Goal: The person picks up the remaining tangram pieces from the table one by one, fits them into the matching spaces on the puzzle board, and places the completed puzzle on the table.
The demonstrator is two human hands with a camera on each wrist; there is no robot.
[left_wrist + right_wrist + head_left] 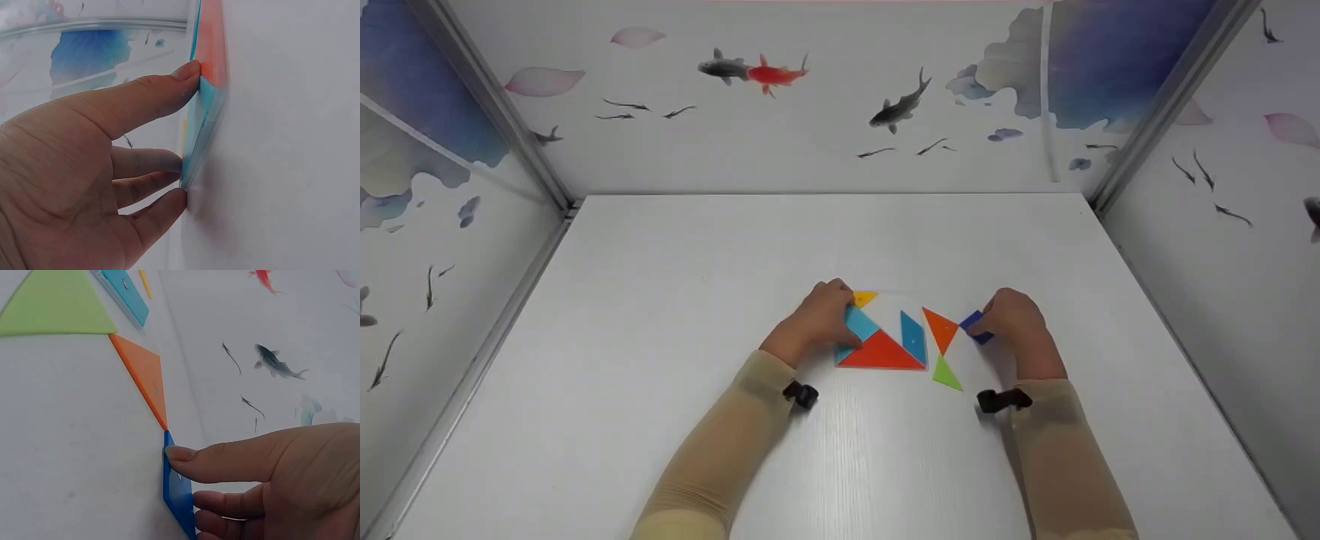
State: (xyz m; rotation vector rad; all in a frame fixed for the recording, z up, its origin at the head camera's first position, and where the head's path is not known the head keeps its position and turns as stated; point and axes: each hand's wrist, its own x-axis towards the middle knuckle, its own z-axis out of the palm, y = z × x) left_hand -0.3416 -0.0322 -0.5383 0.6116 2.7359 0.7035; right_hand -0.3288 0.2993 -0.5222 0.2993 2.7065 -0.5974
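The left hand [817,319] grips the left side of a clear square tray [896,292], thumb near its lower corner and fingers further up. Inside the tray lie a red triangle [883,352], light blue pieces [861,322], a blue parallelogram [913,337] and a yellow triangle [864,298]. In the left wrist view the thumb and fingertips of the left hand [95,163] touch the tray's edge. A dark blue piece [975,321] is pinched by the right hand [1020,326]; its corner meets an orange triangle [941,328], also seen in the right wrist view.
A light green triangle [947,373] touches the orange triangle's lower tip, just right of the tray. The white table [697,247] is bounded by upright panels [825,150] printed with fish and petals at the back and both sides.
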